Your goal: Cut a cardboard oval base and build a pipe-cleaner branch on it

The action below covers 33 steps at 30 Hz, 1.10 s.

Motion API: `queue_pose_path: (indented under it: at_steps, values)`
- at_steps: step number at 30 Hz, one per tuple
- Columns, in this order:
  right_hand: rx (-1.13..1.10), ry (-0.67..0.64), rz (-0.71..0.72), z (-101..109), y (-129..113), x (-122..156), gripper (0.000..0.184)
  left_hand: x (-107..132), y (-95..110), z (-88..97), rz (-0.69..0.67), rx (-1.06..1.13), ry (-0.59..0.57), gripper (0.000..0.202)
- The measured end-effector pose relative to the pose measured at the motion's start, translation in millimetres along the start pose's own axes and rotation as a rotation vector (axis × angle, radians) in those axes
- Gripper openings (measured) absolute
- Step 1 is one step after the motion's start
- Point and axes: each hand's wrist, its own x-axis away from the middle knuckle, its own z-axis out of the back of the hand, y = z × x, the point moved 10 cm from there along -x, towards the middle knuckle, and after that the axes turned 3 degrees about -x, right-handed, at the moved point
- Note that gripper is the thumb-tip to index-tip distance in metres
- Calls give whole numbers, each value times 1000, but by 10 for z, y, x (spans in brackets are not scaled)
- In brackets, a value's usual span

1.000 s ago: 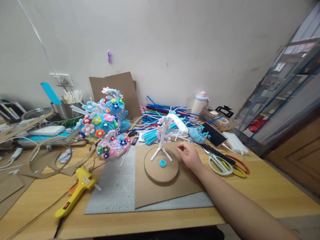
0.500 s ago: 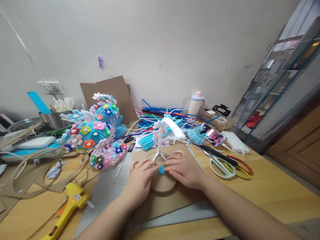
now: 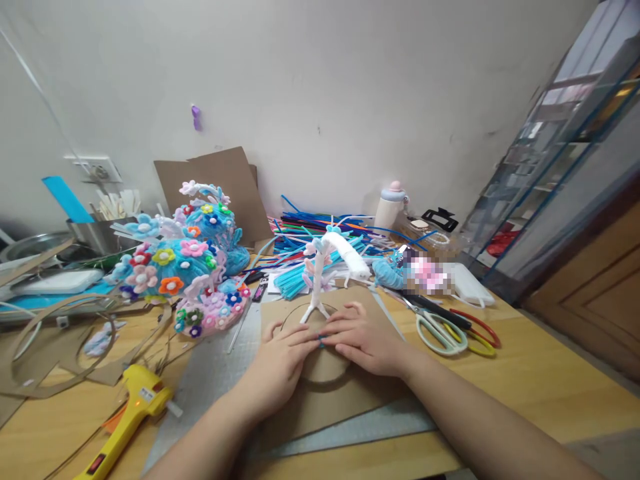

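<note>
A small light-blue fuzzy piece [image 3: 321, 341] lies on a brown cardboard sheet [image 3: 360, 400], mostly covered by fingertips. My left hand [image 3: 286, 353] rests over the cardboard with fingers stretched out, their tips on the piece's left side. From the other side, my right hand [image 3: 367, 339] lays its extended fingers on it, and the fingertips of both hands nearly meet. Neither hand is closed round anything. Just beyond them, a white wrapped stem [image 3: 318, 277] stands upright on splayed feet, its top bending right, with pastel flowers along it. A round outline surrounds its base.
At left are a yellow glue gun [image 3: 127, 420], cardboard rings [image 3: 75, 387] and a blue fuzzy form covered in flowers [image 3: 177, 270]. Pipe cleaners [image 3: 295, 279] pile up behind. Scissors [image 3: 443, 333], red-and-yellow-handled pliers [image 3: 480, 340] and a white bottle [image 3: 390, 210] are at right.
My fingertips have come closer together over the blue piece, covering more of it. The view has shifted slightly, and the stem appears a little further left.
</note>
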Motion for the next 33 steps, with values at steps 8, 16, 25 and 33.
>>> queue_pose_path:
  at_steps: [8,16,25,33]
  values:
    - [-31,-10,-66,-35,57,-17,31,-5,14,17,38,20,-35,48]
    - [-23,-11,-82,-42,32,-37,30,-20,-46,-31,61,46,-65,48]
    - [24,16,-29,-54,-37,-44,28,-23,-6,-5,39,26,-52,50]
    - [-37,240,-9,167,139,55,29,-16,-221,67,124,134,72,46]
